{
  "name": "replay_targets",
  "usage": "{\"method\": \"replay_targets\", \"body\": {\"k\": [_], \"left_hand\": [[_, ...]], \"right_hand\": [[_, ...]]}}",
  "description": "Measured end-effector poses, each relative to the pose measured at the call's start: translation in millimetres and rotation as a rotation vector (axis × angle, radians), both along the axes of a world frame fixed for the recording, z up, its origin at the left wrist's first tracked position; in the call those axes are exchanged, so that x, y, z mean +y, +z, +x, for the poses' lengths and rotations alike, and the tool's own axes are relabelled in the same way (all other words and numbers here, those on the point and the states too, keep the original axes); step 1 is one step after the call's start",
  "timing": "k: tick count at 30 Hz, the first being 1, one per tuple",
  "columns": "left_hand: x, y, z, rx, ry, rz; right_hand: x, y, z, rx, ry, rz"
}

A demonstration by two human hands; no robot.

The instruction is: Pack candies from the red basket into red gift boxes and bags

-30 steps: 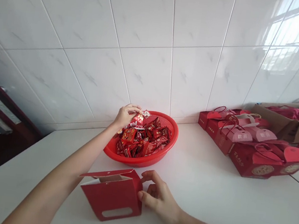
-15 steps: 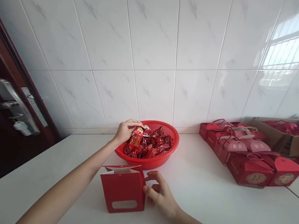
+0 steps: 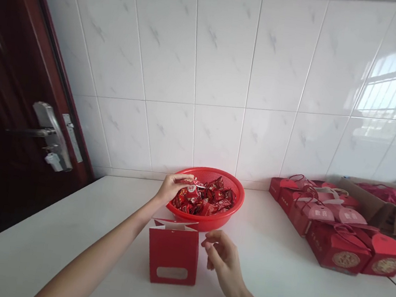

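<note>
My left hand (image 3: 170, 188) pinches a red-wrapped candy (image 3: 192, 190) above the left side of a red plastic basket (image 3: 210, 224). A heap of wrapped candies (image 3: 216, 197), mostly red, fills the basket. In front of it a red paper gift box (image 3: 173, 251) stands upright, its top flaps apart and a rounded window low on its front. Just right of the box is my right hand (image 3: 224, 264), fingers bent and apart, holding nothing and not touching the box.
Several red gift boxes with handles (image 3: 340, 245) stand grouped on the white table (image 3: 260, 283) at the right. Behind them is a cardboard carton (image 3: 383, 212) with red material inside. A tiled wall (image 3: 218, 131) closes off the back; a dark red door (image 3: 4, 94) is at left.
My left hand has turned the candy so that it shows a different side. My right hand has drawn slightly away from the gift box. The camera view has tilted up and shifted left.
</note>
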State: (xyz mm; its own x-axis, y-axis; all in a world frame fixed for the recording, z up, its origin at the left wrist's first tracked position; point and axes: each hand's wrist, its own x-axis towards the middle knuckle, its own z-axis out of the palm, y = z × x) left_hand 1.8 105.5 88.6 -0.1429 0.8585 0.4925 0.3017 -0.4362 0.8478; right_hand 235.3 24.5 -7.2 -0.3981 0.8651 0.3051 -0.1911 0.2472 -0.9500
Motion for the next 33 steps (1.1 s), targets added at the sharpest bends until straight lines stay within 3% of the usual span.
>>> {"method": "replay_targets", "body": {"k": [4,5,7,9,12,16,23,29,33], "left_hand": [[-1.8,-1.4,12.0,0.063,-0.06,-0.01],[-1.9,-1.6,16.3,0.079,-0.073,-0.01],[-1.8,-2.1,24.3,0.132,-0.083,0.009],[-1.1,-3.1,29.3,0.212,-0.07,0.061],[2.1,-6.1,29.5,0.287,-0.034,0.14],[9.8,-12.7,23.3,0.23,-0.037,0.122],[16.7,-15.5,19.3,0.023,0.069,0.025],[14.0,-14.0,21.0,0.034,-0.017,-0.042],[16.6,-14.1,20.4,0.037,-0.007,-0.036]], "right_hand": [[15.5,56.1,-5.3,-0.016,-0.106,0.209],[24.7,68.9,-9.8,-0.026,-0.156,0.202],[46.8,87.6,-20.5,-0.049,-0.228,0.018],[68.3,96.5,-30.6,-0.076,-0.169,-0.174],[88.8,97.2,-39.3,-0.023,-0.035,-0.308],[96.5,92.2,-41.4,0.096,0.028,-0.332],[102.2,87.6,-41.7,0.223,-0.022,-0.348],[101.3,87.9,-43.6,0.173,-0.098,-0.413],[102.8,87.3,-43.5,0.219,-0.073,-0.422]]}}
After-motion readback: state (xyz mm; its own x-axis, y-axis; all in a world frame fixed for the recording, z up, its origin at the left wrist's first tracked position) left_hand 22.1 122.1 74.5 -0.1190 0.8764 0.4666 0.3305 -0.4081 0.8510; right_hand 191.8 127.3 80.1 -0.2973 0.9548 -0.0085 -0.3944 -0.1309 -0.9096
